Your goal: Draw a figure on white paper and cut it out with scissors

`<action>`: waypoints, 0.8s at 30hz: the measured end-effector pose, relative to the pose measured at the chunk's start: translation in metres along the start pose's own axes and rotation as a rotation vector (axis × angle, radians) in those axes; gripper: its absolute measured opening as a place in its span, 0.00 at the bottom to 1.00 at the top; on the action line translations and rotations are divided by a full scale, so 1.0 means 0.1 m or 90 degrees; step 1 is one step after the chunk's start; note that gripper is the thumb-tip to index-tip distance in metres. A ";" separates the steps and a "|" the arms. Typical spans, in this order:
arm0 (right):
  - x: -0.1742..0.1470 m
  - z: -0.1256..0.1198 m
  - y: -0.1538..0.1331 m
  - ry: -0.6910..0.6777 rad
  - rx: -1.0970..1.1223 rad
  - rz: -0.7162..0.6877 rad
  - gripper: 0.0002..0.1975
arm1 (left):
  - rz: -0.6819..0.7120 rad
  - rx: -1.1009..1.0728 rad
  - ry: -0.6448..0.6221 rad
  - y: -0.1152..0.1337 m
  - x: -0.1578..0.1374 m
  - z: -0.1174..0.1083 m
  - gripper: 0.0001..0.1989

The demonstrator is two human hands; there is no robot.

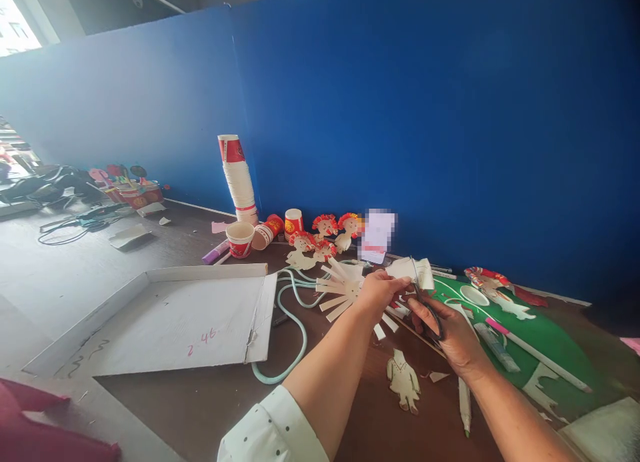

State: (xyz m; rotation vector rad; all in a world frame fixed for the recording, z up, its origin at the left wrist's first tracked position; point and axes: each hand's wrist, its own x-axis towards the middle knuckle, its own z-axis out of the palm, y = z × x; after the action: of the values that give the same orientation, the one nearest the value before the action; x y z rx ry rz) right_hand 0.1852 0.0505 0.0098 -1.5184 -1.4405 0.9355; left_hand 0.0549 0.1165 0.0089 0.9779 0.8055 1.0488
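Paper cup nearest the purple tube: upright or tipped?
Upright: the paper cup has its open rim facing up, its pale inside showing and its red wall tapering downward.

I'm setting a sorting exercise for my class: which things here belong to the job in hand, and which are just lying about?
In the job:
scissors, in the right hand
paper, in the left hand
probably the fringed piece, paper dolls, cups

Apparently lying about:
cable
box

Left hand (381,294) pinched, right hand (454,334) curled
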 end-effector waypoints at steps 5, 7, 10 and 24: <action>-0.01 0.01 -0.02 0.013 -0.020 -0.007 0.14 | 0.001 0.001 0.011 0.00 0.00 0.00 0.14; -0.02 0.02 -0.04 0.018 -0.023 -0.004 0.15 | 0.002 -0.001 0.005 -0.02 0.01 0.00 0.12; -0.03 0.02 -0.06 0.021 -0.025 -0.002 0.17 | -0.001 -0.005 0.002 -0.03 0.03 -0.01 0.11; -0.02 0.04 -0.04 0.032 -0.074 -0.020 0.16 | -0.013 -0.006 0.026 -0.02 0.01 0.02 0.12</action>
State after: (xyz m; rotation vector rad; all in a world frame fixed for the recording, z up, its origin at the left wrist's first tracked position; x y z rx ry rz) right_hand 0.1800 0.0491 0.0119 -1.5873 -1.5013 0.8017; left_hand 0.0577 0.1165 0.0075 0.9415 0.8410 1.0568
